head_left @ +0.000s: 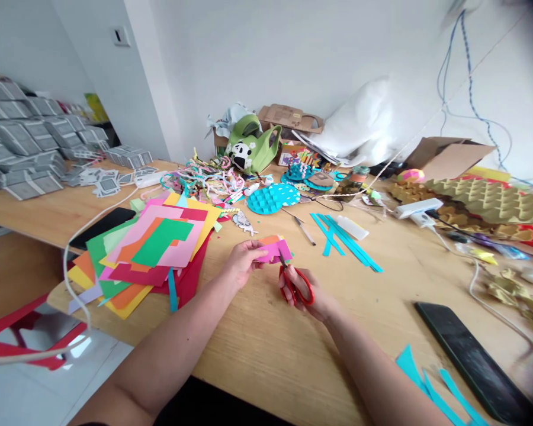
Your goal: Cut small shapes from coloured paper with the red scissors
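Head view: a small magenta sheet of paper (273, 251), orange paper showing behind its upper edge, is pinched in the left hand (245, 260) above the light wooden bench (249, 337). Gripped in the right hand (308, 293), red-handled scissors (296, 286) point their blades at it. Leftward lies a fanned pile of multicoloured paper sheets (153, 242); rightward, flat turquoise strips (355, 245).

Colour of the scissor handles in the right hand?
Red, on the scissors in the right hand; shows best in the head view.
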A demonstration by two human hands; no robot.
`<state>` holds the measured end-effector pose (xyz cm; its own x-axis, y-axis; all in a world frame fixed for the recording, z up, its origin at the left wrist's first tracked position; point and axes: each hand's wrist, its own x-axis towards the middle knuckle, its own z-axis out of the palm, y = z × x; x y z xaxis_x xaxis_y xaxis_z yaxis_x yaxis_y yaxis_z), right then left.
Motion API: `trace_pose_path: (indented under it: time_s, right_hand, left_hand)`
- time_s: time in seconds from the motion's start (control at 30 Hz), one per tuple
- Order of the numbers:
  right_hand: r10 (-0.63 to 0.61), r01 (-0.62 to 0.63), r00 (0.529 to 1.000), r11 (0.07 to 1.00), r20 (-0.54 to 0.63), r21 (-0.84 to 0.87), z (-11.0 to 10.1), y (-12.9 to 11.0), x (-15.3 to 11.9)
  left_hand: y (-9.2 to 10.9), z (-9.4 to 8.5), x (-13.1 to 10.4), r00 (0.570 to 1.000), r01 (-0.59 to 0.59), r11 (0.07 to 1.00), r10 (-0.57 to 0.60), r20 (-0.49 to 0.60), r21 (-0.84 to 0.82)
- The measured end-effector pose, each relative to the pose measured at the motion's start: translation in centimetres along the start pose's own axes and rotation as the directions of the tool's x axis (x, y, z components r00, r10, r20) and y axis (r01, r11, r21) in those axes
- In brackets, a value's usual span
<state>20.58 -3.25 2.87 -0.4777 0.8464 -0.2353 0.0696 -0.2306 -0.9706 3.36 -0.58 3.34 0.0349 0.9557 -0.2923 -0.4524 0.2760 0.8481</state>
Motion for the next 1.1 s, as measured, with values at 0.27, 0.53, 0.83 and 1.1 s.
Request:
trace_pose_path:
  time_s: [0.27, 0.53, 0.83, 1.1]
  right_hand:
    - [-0.031, 0.028, 0.999, 0.996, 0.036, 0.081, -0.1, 0.02, -0.01]
    - [-0.015, 0.01, 0.999, 0.995, 0.051, 0.104, -0.34, 0.2, 0.02]
    - [0.006, -0.01, 0.996, 0.999, 0.091, 0.044, -0.31, 0.23, -0.06]
    - [-0.002, 0.002, 0.996, 1.0, 0.089, 0.001, -0.4, 0.08, -0.16]
  left_hand:
    - [0.09, 0.39, -0.53, 0.993, 0.029, 0.992, -0.042, 0.106, 0.123]
    - [-0.26, 0.18, -0.53, 0.983, 0.044, 0.981, -0.076, 0.168, 0.187]
    - [-0.31, 0.27, -0.27, 0.991, 0.047, 0.998, -0.053, 0.124, 0.05]
    - [0.0, 0.35, -0.71, 0.991, 0.05, 0.987, -0.068, 0.118, 0.153]
